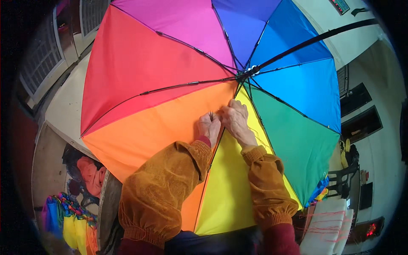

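Observation:
An open umbrella (140, 63) with rainbow panels lies spread with its inside facing me, its dark shaft (314, 41) slanting to the upper right. My left hand (209, 128) is closed over the orange panel, and small dark pointed tips (211, 115) stick up from its fingers; their kind is unclear. Close beside it, my right hand (236, 120) is closed at the rib (216, 154) between the orange and yellow panels. What its fingers pinch is hidden. Fine orange-red threads (260, 142) hang by the right wrist.
Under the umbrella a pale tabletop (63, 104) shows at the left. Folded rainbow fabric (76, 227) lies at the lower left, near a salmon-coloured cloth (90, 175). Red threads drape over a pale padded surface (325, 225) at the lower right. Dark chairs (342, 178) stand beyond.

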A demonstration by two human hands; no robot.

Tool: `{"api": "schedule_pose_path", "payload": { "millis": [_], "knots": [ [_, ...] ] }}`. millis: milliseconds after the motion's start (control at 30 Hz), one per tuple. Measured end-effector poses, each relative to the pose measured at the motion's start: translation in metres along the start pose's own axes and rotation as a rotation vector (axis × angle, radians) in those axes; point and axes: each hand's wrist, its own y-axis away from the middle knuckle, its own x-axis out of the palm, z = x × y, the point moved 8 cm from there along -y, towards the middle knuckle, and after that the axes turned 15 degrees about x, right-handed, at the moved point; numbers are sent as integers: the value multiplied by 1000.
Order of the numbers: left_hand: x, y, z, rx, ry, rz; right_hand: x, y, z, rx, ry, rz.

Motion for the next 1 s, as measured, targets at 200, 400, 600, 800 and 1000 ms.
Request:
{"api": "schedule_pose_path", "payload": {
  "millis": [200,400,600,800,1000],
  "knots": [
    [16,0,-5,-88,259,70,6,-9,12,-322,190,-9],
    [2,-2,5,-26,-18,33,-69,-35,-26,519,-1083,-6],
    [16,-5,-2,-46,107,117,-131,0,-32,439,-1081,200],
    [11,-21,-32,497,-178,42,-321,-4,-95,371,-1126,-147],
    [24,-37,9,32,404,391,-328,29,-103,593,-1010,-241]
  ]
}}
